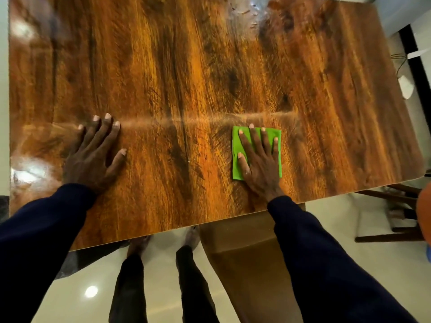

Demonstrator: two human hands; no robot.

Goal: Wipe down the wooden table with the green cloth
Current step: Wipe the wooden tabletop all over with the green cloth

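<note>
- The green cloth (236, 145) lies folded into a flat square on the wooden table (186, 66), toward 4 o'clock from the tabletop's middle and near the edge closest to the person.
- The right hand (261, 166) presses down on it, fingers straight and spread apart, palm flat. It clamps nothing. The spread probably shares pressure across the whole pad so that the cloth slides without bunching.
- Green shows past the fingertips at 12 o'clock and beside the thumb at 9 o'clock, so the hand sits slightly toward the cloth's near right part.
- The left hand (91, 157) rests flat on bare wood at 8 o'clock, well apart from the cloth, fingers straight and splayed, holding nothing. It looks like a brace for the person's lean over the table.
- A pale streak (210, 118) runs across the wood from the left fingertips to just beyond the cloth. I take it for the edge of a wiped band, though that is a guess.
- Most of the top toward 12 o'clock lies out of easy reach from here.
- A chair (396, 217) stands on the floor at 4 o'clock, off the table's corner.
</note>
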